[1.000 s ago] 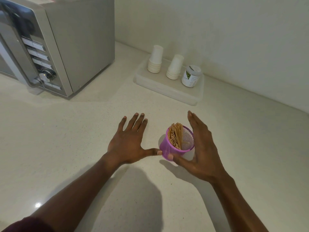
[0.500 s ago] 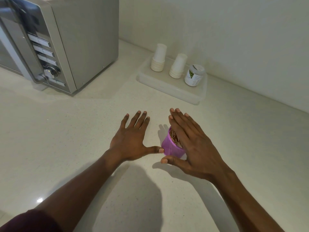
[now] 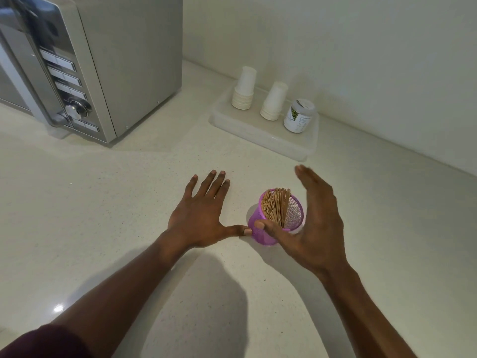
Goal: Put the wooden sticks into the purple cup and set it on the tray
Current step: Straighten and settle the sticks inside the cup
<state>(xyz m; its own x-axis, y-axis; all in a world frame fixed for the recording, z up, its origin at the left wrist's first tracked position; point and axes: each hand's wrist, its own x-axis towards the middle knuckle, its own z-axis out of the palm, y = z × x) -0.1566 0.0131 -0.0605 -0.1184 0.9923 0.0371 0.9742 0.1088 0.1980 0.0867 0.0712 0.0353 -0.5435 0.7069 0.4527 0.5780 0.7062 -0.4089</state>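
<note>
the wooden sticks (image 3: 276, 208) already stand in the purple mesh cup (image 3: 268, 228), at centre frame on the worktop (image 3: 103, 202). the right hand (image 3: 315, 228) cups it loosely, thumb on its rim; the left hand (image 3: 201, 215) lies flat, thumb touching. the move to the tray (image 3: 258, 130), upper right, remains.

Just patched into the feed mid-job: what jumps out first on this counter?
The purple cup packed with wooden sticks stands centre-counter, the right hand cupped open around it and the left hand flat beside it, thumb at its base. Behind sits the tray with paper cup stacks and a jar; a microwave stands far left.
</note>
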